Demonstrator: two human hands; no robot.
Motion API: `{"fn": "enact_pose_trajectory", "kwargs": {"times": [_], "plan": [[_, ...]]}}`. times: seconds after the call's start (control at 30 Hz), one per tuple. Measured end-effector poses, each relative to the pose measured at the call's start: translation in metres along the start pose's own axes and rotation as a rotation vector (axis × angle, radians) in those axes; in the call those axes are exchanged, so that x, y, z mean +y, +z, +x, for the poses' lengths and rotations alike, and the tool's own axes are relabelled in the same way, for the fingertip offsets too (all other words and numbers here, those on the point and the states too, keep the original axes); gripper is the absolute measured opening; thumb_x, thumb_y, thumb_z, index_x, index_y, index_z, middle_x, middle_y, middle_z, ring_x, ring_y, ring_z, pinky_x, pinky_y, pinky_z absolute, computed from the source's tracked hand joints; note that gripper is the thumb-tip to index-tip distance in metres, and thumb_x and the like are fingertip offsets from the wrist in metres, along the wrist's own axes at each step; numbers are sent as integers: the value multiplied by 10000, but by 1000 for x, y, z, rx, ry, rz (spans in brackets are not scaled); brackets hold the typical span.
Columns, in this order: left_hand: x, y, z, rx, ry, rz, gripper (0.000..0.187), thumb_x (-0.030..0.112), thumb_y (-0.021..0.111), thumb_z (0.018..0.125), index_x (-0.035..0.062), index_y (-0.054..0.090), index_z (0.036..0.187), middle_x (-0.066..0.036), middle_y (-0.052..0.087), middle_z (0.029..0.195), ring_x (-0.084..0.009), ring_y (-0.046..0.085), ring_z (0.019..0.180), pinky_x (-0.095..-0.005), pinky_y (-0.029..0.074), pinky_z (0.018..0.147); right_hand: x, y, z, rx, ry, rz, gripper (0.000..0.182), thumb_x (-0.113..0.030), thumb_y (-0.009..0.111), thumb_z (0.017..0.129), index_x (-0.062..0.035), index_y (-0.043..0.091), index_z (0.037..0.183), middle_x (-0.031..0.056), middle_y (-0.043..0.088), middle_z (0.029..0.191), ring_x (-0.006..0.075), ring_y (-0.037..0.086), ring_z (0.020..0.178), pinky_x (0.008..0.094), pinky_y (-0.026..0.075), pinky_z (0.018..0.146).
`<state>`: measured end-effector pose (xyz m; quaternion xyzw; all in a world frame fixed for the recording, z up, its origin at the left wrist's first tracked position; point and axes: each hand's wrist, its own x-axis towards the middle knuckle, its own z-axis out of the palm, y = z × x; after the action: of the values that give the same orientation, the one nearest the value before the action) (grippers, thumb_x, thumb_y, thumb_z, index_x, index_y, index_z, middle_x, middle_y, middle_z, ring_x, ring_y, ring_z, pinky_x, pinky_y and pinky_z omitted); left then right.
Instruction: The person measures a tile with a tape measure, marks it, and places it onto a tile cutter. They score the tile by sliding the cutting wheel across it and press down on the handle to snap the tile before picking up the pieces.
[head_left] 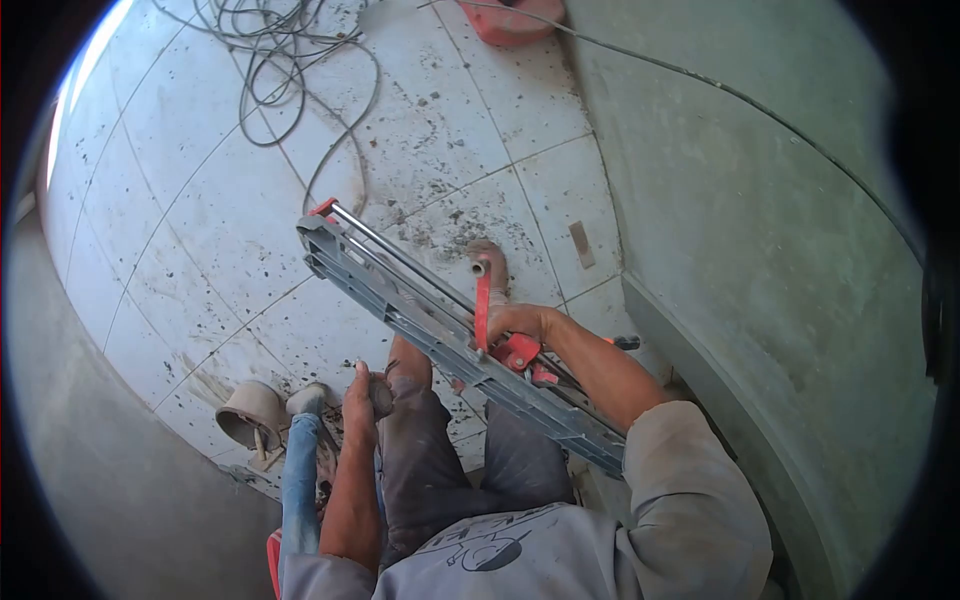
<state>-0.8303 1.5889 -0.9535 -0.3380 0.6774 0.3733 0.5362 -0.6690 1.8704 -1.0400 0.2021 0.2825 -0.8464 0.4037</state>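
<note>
I observe the manual tile cutter (545, 408) aslant above the tiled floor (180, 230), my right hand (520, 320) clamped at its rails: a carrying step, I judge. Further handling calls for balanced ends; whether my left hand (358, 402) grips the dark object (381, 396) beside it, I cannot tell.

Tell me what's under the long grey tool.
Trousered legs pass under the long grey tool; a foot and tiled floor show beyond it. Whatever its body covers directly can't be seen.
</note>
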Motion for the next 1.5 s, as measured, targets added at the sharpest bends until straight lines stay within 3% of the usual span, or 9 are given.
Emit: {"fn": "enact_pose_trajectory", "kwargs": {"times": [0.2, 0.53, 0.7, 0.93, 1.0, 1.13, 1.33, 1.4, 1.5], "plan": [[22, -32, -8, -35, 15, -38, 576, 620, 486, 892, 58, 589, 967, -65, 606, 812, -176, 617, 690, -320, 509, 597, -63, 52, -6, 238, 194, -184, 617, -100, 637, 640, 23, 482, 1224, 123, 612, 929, 153, 605, 764, 254, 476, 614], [86, -140, -57, 89, 462, 250, 659, 620, 493, 869, -14, 664, 815, -89, 615, 678, -191, 600, 656, -337, 464, 635, -216, 191, 10, 750, 415, -1135, 502, -144, 660, 671, 26, 519, 1122, 148, 619, 887, 186, 638, 827, 318, 515, 690], [135, -250, -79, 177, 439, -2, 554, 553, 552, 879, 14, 660, 803, -48, 585, 632, -132, 551, 546, -294, 443, 517, -305, 262, 19, 429, 421, -382, 342, -86, 587, 691, -7, 526, 1019, 97, 517, 806, 182, 523, 633, 307, 469, 430], [173, -351, -115, 264, 515, -444, 522, 519, 594, 877, 6, 652, 803, -33, 575, 624, -117, 525, 500, -275, 438, 480, -363, 317, 72, 477, 295, -507, 525, -61, 602, 687, -28, 470, 1194, 101, 479, 869, 168, 513, 630, 289, 467, 430], [184, -365, -112, 250, 502, -420, 512, 513, 597, 878, 9, 651, 803, -31, 565, 611, -115, 517, 489, -277, 431, 465, -382, 326, 91, 387, 241, -482, 350, -81, 615, 700, -41, 469, 1016, 109, 470, 919, 187, 495, 723, 352, 452, 470], [211, -396, -92, 370, 587, -304, 520, 522, 600, 869, 9, 659, 814, -41, 583, 640, -134, 550, 536, -294, 458, 513, -426, 347, 148, 388, 377, -584, 581, -151, 656, 681, -61, 427, 1208, 163, 451, 982, 214, 499, 618, 404, 484, 490], [258, -512, -28, 375, 438, -37, 571, 581, 561, 852, 20, 668, 831, -83, 641, 710, -189, 621, 663, -339, 488, 640, -520, 379, 262, 453, 389, -555, 463, -140, 643, 694, -62, 432, 1098, 146, 447, 953, 209, 492, 588, 466, 463, 457], [335, -556, -44, 565, 465, 187, 591, 600, 540, 852, 23, 653, 794, -78, 641, 691, -202, 618, 615, -357, 487, 618, -559, 403, 296, 477, 414, -509, 404, -138, 643, 705, -67, 431, 1041, 135, 444, 935, 203, 492, 583, 500, 459, 436], [426, -599, -88, 377, 496, -303, 490, 520, 581, 879, 38, 616, 798, -37, 584, 632, -135, 569, 527, -298, 444, 492, -619, 451, 339, 561, 446, -527, 368, -142, 646, 723, -84, 432, 1017, 124, 440, 908, 199, 492, 581, 563, 481, 423]]}}
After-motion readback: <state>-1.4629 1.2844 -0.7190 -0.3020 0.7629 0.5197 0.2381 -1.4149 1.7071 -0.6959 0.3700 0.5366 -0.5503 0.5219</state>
